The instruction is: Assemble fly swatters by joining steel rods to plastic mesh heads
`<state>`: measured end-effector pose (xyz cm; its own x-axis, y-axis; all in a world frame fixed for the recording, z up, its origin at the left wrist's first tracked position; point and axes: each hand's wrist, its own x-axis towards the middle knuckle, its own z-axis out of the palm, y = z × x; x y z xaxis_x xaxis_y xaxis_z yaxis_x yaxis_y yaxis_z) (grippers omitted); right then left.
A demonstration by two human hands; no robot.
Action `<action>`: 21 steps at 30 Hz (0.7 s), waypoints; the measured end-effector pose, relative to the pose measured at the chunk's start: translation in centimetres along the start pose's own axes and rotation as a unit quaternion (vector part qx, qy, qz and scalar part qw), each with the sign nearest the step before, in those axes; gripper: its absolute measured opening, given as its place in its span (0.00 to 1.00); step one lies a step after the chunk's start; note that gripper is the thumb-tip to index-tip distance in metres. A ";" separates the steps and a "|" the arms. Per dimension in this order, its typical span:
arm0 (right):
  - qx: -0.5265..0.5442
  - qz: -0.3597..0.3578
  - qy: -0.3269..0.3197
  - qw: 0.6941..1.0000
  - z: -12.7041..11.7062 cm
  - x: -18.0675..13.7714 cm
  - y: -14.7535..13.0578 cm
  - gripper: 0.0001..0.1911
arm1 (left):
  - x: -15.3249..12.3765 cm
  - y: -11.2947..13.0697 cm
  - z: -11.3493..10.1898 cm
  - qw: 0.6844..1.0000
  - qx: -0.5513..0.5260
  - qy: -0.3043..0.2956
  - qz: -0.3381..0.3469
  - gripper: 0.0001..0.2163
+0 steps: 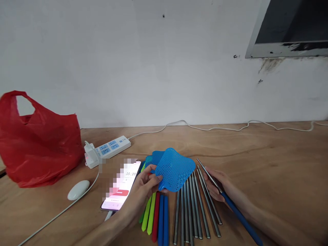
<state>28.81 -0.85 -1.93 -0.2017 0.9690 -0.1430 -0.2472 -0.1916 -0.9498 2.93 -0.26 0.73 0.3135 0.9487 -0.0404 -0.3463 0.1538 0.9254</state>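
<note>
Pinched between the thumb and fingers of my left hand [148, 182] is a blue fly swatter head [175, 169], a perforated plastic paddle held above the table. My right hand [217, 182] grips a metal rod with a blue handle [239, 217]; its thin tip points up and left, apart from the swatter head. Between my hands lie several bare metal rods [196, 208], fanned side by side. More swatter heads [156, 156] in blue and green are partly hidden behind my left hand. Below it lie several coloured handles [155, 218] in green, yellow-green, red and blue.
A lit phone [123, 188] lies beside my left forearm. Farther left are a white mouse [79, 190], a white power strip [112, 147] with a plugged-in charger, and a red plastic bag [41, 147]. A white cable [217, 128] runs along the wall.
</note>
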 end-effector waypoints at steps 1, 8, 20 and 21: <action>0.003 0.003 -0.004 1.000 0.0 0.0 0.1 0.24 | 0.0 -0.1 0.0 1.000 -0.007 0.004 -0.002 0.12; 0.012 0.023 -0.012 1.000 0.1 0.1 0.1 0.25 | -0.1 0.3 -0.1 0.999 0.026 0.004 0.029 0.10; -0.035 0.050 -0.100 0.993 0.5 -1.2 -0.7 0.21 | 0.1 0.6 -0.4 0.999 0.024 0.032 0.037 0.13; -0.039 0.052 -0.114 0.991 0.5 -1.3 -0.8 0.21 | 0.1 0.6 -0.4 0.999 0.023 0.036 0.031 0.14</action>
<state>28.77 -2.03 -0.82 -0.4343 0.8820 -0.1830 -0.1411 -0.2673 -0.9532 2.47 0.05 1.10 0.2283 0.9736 -0.0083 -0.3212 0.0834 0.9433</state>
